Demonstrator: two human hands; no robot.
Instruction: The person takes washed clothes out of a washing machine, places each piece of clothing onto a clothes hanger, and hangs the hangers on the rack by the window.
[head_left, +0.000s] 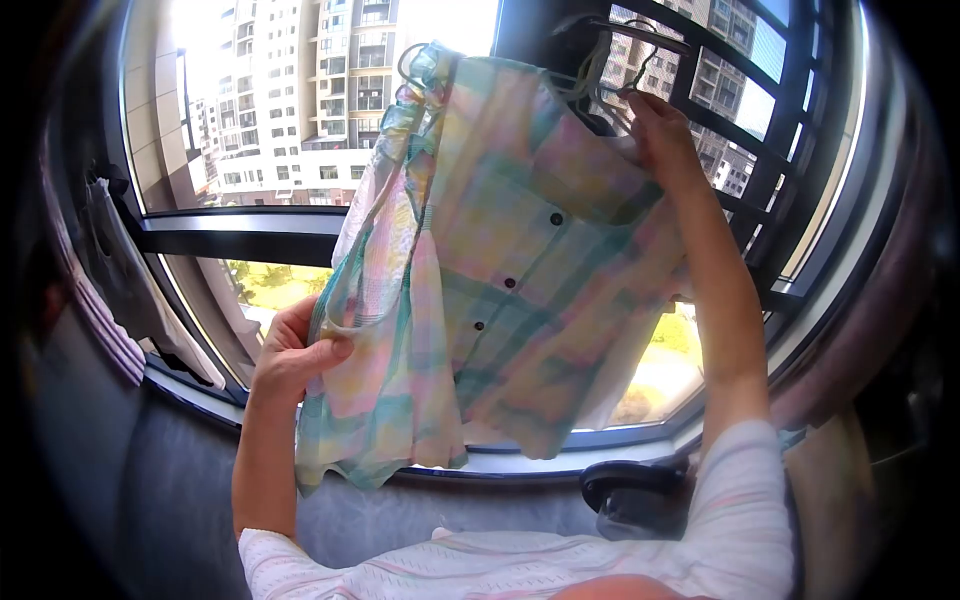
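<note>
A pastel plaid shirt (560, 290) with dark buttons down its front hangs in front of the window, on a clothes hanger (612, 75) whose wire shows at the collar. My right hand (660, 135) is raised at the upper right, its fingers closed on the hanger near the neckline. Lower on the left, my left hand (300, 350) grips the edge of the shirt's sleeve, thumb in front and fingers behind the cloth. The hem falls loose below, above the sill. Part of the hanger is hidden inside the shirt.
A dark-framed window (240, 235) spans the scene, with tall buildings (340, 90) outside. Curtains (130, 290) hang at the left side. Below the shirt runs the window sill (520, 465). A dark round-topped object (635, 490) stands by my right elbow.
</note>
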